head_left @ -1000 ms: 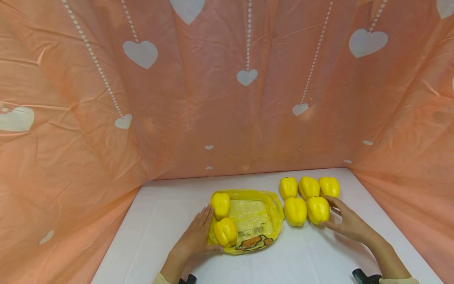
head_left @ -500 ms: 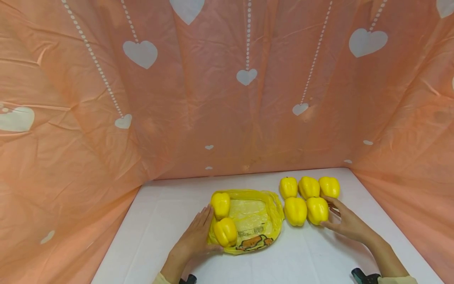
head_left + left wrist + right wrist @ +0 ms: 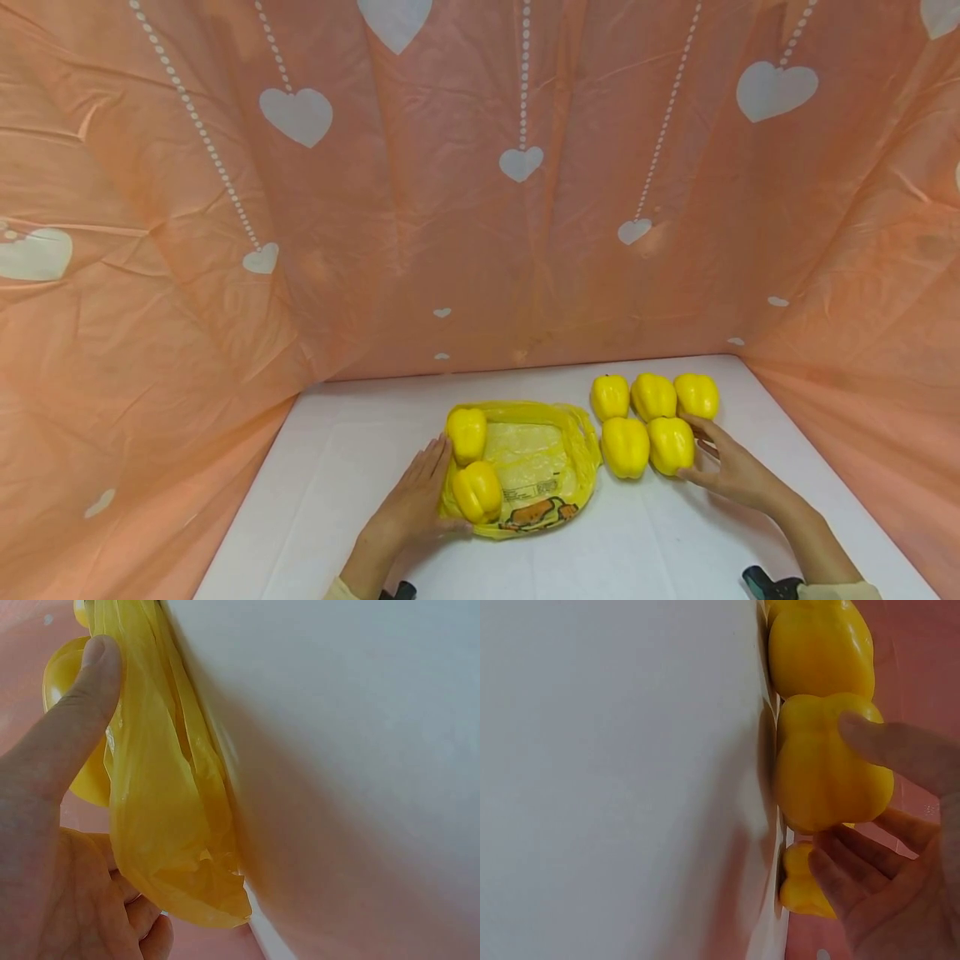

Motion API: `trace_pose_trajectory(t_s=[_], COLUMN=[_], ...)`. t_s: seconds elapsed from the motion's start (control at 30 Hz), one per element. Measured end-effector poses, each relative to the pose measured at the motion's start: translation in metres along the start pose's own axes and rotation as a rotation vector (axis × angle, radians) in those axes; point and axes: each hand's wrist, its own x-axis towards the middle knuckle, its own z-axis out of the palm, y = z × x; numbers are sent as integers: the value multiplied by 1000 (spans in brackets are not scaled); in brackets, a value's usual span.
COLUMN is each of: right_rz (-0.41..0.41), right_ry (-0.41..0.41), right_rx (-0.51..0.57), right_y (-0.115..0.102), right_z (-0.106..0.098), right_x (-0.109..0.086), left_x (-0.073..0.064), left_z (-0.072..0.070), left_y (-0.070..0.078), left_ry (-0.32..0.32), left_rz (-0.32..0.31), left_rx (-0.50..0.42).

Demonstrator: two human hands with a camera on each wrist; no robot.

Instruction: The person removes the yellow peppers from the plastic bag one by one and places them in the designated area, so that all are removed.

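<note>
My left hand (image 3: 411, 500) lies with straight fingers along the left side of a yellow plastic bag (image 3: 536, 454). Two yellow bell peppers, one far (image 3: 467, 435) and one near (image 3: 477, 492), sit at the bag's left end beside that hand. In the left wrist view the thumb rests against the crumpled bag (image 3: 165, 795). On the right, my right hand (image 3: 738, 473) holds the near right yellow bell pepper (image 3: 671, 446) of a group, thumb on its near side and a finger behind it. The right wrist view shows the thumb touching this bell pepper (image 3: 832, 765).
Several other yellow bell peppers stand close around the held one: a neighbour (image 3: 625, 447) to its left and a back row (image 3: 653, 396) behind. A white cloth (image 3: 360, 425) covers the table. Pink sheeting (image 3: 480, 250) with hearts walls the back and sides.
The right hand and its bell pepper have shifted very slightly left. The left hand, the bag and the other bell peppers look the same.
</note>
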Motion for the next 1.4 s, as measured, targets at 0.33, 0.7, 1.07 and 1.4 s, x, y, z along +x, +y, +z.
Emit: trace_pose_trajectory(t_s=[0.33,0.7,1.07,1.4], right_rz=[-60,-76,-98,-168], right_ry=[30,81,84,76], right_rx=[-6,-32,-39,-15], right_y=[-4,-18,-40,-61], right_z=[-2,-6,-4,9], right_x=[1,2,9,16], left_x=[0,0,0,-2], left_z=[0,0,-2,-3], left_y=[0,1,2,3], left_ry=[-5,-9,2,-7], left_rz=[0,-13,0,-4], left_rx=[3,-5,12,-5])
